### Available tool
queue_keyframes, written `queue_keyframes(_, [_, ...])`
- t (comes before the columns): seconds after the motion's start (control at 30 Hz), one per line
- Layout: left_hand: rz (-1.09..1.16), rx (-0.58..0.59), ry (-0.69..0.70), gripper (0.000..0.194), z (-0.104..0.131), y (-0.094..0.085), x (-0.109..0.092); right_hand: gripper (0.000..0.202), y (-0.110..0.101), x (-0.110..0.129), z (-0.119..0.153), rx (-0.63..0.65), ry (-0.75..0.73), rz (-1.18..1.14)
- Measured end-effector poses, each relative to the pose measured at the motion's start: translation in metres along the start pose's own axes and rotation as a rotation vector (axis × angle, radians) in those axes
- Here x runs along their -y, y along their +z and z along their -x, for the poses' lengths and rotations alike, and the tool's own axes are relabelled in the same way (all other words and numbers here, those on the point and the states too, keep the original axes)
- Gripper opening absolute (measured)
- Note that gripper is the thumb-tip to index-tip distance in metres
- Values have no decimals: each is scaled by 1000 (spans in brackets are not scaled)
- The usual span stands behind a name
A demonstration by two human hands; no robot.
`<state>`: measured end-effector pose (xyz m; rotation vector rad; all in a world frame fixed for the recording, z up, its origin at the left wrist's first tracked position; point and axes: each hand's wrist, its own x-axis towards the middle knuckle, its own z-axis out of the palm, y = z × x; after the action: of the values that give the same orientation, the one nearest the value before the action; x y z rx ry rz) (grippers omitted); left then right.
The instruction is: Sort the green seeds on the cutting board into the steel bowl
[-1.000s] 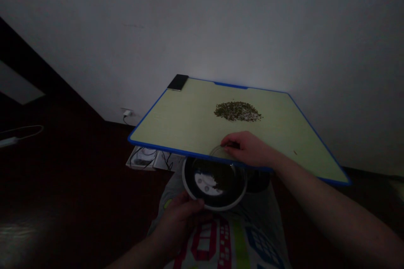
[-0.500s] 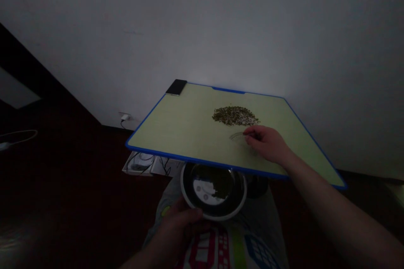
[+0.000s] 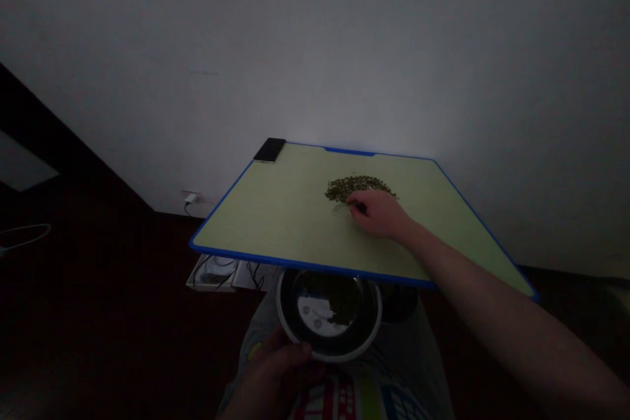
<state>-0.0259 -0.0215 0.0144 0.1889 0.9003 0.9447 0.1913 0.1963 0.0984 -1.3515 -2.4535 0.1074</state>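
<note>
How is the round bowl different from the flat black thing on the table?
The bowl is round and hollow with a white rim, but the flat black thing is a thin rectangle. The left hand holds the bowl below the near edge of the table, while the flat black thing lies untouched on its far left corner. Both look dark on top or inside.

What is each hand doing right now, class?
Left hand: holding the bowl by its rim.
Right hand: closed on a thin clear piece, by the grains.
</note>
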Motion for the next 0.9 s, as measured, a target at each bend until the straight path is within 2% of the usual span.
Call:
queue_keyframes(0.13, [-30,-27,25,57,0,0,0,24,8,11,-7,-23,46,51])
queue_keyframes(0.27, [-30,4,11,70,1,2,-2,24,13,1,-7,-114,127,45])
queue_keyframes(0.43, [11,5,4,79,-1,-1,-2,27,13,-30,-6,-254,244,-121])
queue_keyframes(0.57, [19,-27,8,79,-3,-3,-1,28,-1,-60,-3,-389,411,-257])
queue_keyframes(0.73, [10,-44,-10,74,-3,-2,-2,29,-21,-96,8,-382,445,-316])
queue_keyframes(0.9, [10,-81,-24,73,-4,-1,-3,31,-14,-121,25,-400,423,-325])
